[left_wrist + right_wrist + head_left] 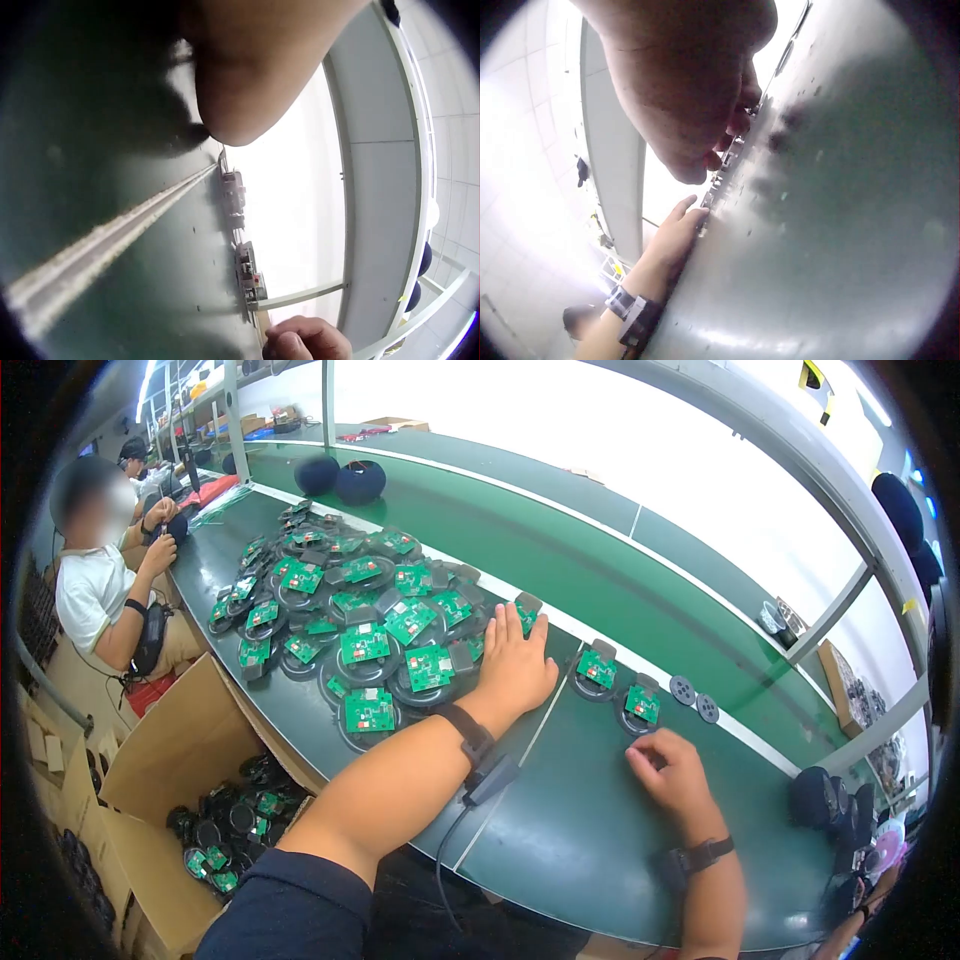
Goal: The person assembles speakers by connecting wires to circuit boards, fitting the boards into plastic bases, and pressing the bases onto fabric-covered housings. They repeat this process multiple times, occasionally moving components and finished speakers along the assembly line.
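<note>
My left hand (515, 665) lies palm down at the right end of a pile of round black parts with green circuit boards (409, 621). Its fingers are spread, the tips over a part with a green board (526, 618). To its right, two similar parts, one farther left (597, 669) and one nearer (641, 705), lie on the dark green table. My right hand (680, 775) is just below the nearer one, fingers loosely bent, with no held thing visible. In the right wrist view, the right hand (697, 90) hangs above the tabletop, and the left hand (671, 244) appears beyond.
Two small dark discs (695, 699) lie right of the parts. A cardboard box (185, 760) with more parts stands at lower left. Dark round items (815, 797) sit at the right end. Behind the pile runs a pale raised strip (740, 732). Another person (95, 580) sits at left.
</note>
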A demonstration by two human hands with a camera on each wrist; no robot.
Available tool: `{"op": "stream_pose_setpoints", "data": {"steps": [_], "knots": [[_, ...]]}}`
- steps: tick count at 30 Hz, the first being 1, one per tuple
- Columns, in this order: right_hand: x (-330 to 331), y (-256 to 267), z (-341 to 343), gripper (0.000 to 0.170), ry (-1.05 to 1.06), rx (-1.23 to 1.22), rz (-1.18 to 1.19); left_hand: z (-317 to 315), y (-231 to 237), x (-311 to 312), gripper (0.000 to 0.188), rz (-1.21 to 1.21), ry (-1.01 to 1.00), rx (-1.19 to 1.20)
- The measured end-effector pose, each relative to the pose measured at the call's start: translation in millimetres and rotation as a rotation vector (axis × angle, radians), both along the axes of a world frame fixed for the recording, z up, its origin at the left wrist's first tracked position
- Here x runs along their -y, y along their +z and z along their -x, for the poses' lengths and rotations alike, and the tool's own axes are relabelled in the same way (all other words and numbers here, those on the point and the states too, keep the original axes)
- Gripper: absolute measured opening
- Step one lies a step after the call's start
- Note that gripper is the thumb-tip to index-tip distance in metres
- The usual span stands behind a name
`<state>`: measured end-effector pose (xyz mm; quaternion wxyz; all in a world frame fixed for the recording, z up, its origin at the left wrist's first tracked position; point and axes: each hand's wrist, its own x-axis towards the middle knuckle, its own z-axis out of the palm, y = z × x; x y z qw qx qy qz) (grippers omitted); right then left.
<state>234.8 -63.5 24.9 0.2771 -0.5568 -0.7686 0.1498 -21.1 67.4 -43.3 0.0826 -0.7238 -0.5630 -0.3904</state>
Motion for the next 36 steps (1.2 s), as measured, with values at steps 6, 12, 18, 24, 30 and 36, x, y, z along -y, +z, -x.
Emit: {"op": "stream_pose_setpoints", "data": {"steps": [6,12,18,24,30,36], "knots": [[4.6,2.5,9.1,0.019,0.033,0.022,0.202,8.2,13.0,2.2,0.064,0.173,-0.109,-0.013],[5.6,3.8,9.1,0.018,0.038,-0.008,0.203,8.0,19.1,7.6,0.062,0.057,-0.161,0.091],[5.0,3.2,6.9,0.018,0.052,0.012,0.205,9.5,24.5,5.2,0.058,0.16,-0.157,0.075],[6.3,10.1,18.2,0.013,0.146,-0.169,-0.062,-8.6,46.5,24.7,0.042,0.564,-0.918,1.105],[18.8,23.3,41.8,0.039,0.081,-0.084,-0.392,-27.9,50.7,71.3,0.051,0.946,-1.337,1.085],[21.4,27.6,46.7,0.042,0.075,0.129,-0.493,-36.8,50.2,84.7,0.053,0.965,-1.264,1.101]]}}
